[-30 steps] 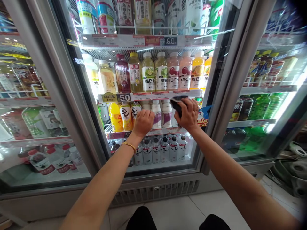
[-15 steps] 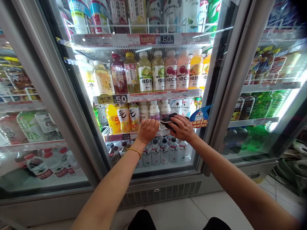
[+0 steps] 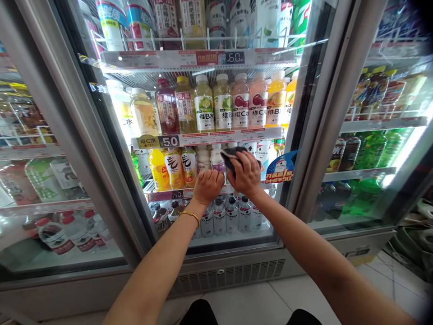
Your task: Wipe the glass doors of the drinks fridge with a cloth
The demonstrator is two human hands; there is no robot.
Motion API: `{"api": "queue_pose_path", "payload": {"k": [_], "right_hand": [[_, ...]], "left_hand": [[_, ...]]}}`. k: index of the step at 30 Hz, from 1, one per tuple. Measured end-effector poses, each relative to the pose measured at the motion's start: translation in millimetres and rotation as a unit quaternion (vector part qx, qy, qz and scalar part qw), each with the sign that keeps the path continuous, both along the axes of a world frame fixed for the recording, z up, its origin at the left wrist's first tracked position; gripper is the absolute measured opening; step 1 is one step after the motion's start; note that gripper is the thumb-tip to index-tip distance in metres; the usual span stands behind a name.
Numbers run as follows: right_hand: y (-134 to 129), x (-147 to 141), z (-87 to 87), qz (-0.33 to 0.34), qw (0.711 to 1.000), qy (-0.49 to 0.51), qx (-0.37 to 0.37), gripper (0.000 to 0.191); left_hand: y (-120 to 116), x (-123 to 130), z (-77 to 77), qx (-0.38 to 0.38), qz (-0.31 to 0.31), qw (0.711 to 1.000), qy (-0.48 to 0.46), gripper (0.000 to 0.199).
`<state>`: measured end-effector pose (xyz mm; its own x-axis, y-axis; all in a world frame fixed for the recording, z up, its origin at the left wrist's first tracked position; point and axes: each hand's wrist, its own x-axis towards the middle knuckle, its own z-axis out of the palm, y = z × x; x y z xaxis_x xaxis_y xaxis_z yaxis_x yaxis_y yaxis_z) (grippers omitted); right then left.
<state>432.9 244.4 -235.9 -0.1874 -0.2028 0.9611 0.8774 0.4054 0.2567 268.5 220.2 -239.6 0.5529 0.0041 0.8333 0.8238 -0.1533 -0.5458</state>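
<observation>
My right hand (image 3: 246,174) presses a dark grey cloth (image 3: 233,158) against the glass door, its fingers bent over the cloth. Just left of it is my left hand (image 3: 209,186), with curled fingers held close to the glass; whatever it may grip is hidden. A gold bracelet (image 3: 191,215) circles the left wrist. Behind the glass, small white-capped bottles (image 3: 216,158) stand near both hands. A blue round sticker (image 3: 281,167) is on the door, right of the cloth.
Shelves of bottled drinks (image 3: 204,104) fill the lit cooler. Metal door frames (image 3: 324,108) rise at both sides. Below runs a vent grille (image 3: 230,273) above the tiled floor (image 3: 250,302). Green items (image 3: 411,243) lie at the far right.
My right hand and the cloth have moved left and slightly up across the glass, closer to my left hand. The left hand has hardly moved.
</observation>
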Motion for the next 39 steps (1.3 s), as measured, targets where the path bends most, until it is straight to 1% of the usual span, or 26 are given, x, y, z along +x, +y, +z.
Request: {"api": "queue_pose_path", "payload": {"k": [1, 3, 6, 7, 9, 11, 13, 15, 16, 17, 19, 22, 24, 26, 28, 30, 31, 33, 35, 37, 39], "right_hand": [[0, 3, -7.5, 0.009, 0.999, -0.04, -0.001, 0.042], [1, 18, -23.1, 0.025, 0.993, -0.115, -0.009, 0.041], [6, 57, -39.8, 0.04, 0.978, -0.205, -0.021, 0.036], [7, 70, -41.6, 0.041, 0.974, -0.222, -0.022, 0.034], [9, 90, -38.4, 0.034, 0.974, -0.222, -0.022, 0.033], [10, 99, -27.5, 0.015, 0.986, -0.165, -0.019, 0.035], [11, 92, -12.5, -0.009, 0.998, -0.061, -0.02, 0.037], [10, 74, 1.6, -0.025, 0.998, 0.046, -0.028, 0.039], [10, 62, 7.0, -0.028, 0.996, 0.083, -0.033, 0.04], [9, 49, 10.7, -0.03, 0.993, 0.106, -0.036, 0.04], [6, 26, 12.7, -0.03, 0.993, 0.107, -0.037, 0.04], [2, 6, 3.5, -0.021, 0.999, 0.034, -0.034, 0.039], [0, 6, -8.0, -0.014, 0.999, -0.031, -0.026, 0.04], [-1, 19, -20.6, -0.005, 0.994, -0.104, -0.007, 0.04], [-1, 40, -31.3, 0.006, 0.983, -0.183, 0.009, 0.038], [0, 65, -36.9, 0.016, 0.972, -0.233, 0.009, 0.036], [1, 77, -37.1, 0.019, 0.971, -0.239, 0.004, 0.035], [4, 93, -31.7, 0.014, 0.979, -0.205, -0.005, 0.034], [7, 94, -20.1, -0.007, 0.993, -0.114, -0.011, 0.036], [9, 81, -5.9, -0.027, 0.999, 0.001, -0.018, 0.039], [9, 57, 6.5, -0.034, 0.995, 0.087, -0.028, 0.04]], "left_hand": [[0, 0, 0.1, 0.005, 0.001, 1.0, 0.0, 0.014], [0, 0, 0.6, 0.016, 0.003, 1.0, 0.003, 0.013], [0, 0, 1.5, 0.027, 0.004, 1.0, 0.006, 0.011], [0, 0, 1.7, 0.029, 0.005, 1.0, 0.007, 0.011], [0, 1, 1.7, 0.031, 0.008, 0.999, 0.006, 0.013], [1, 1, 1.2, 0.028, 0.009, 1.0, 0.005, 0.014], [1, 1, 0.3, 0.024, 0.011, 1.0, 0.005, 0.014], [1, 1, -0.5, 0.02, 0.016, 1.0, 0.004, 0.014], [1, 1, -0.9, 0.019, 0.02, 1.0, 0.002, 0.014], [1, 1, -1.1, 0.017, 0.023, 1.0, 0.0, 0.015], [1, 2, -1.3, 0.011, 0.027, 1.0, -0.003, 0.015], [0, 2, -1.0, 0.006, 0.024, 1.0, -0.004, 0.014], [0, 2, -0.7, -0.004, 0.019, 1.0, -0.005, 0.015], [0, 1, -0.3, -0.011, 0.014, 1.0, -0.004, 0.016], [-1, 1, 0.2, -0.002, 0.01, 1.0, -0.002, 0.015], [0, 2, 0.8, 0.017, 0.01, 1.0, 0.0, 0.014], [0, 2, 1.0, 0.024, 0.01, 1.0, 0.001, 0.014], [0, 2, 1.1, 0.027, 0.007, 1.0, 0.0, 0.015], [1, 1, 0.5, 0.024, 0.004, 1.0, -0.002, 0.016], [2, 1, -0.5, 0.02, 0.002, 1.0, -0.004, 0.015], [3, 1, -1.5, 0.01, 0.0, 1.0, -0.006, 0.015]]}}
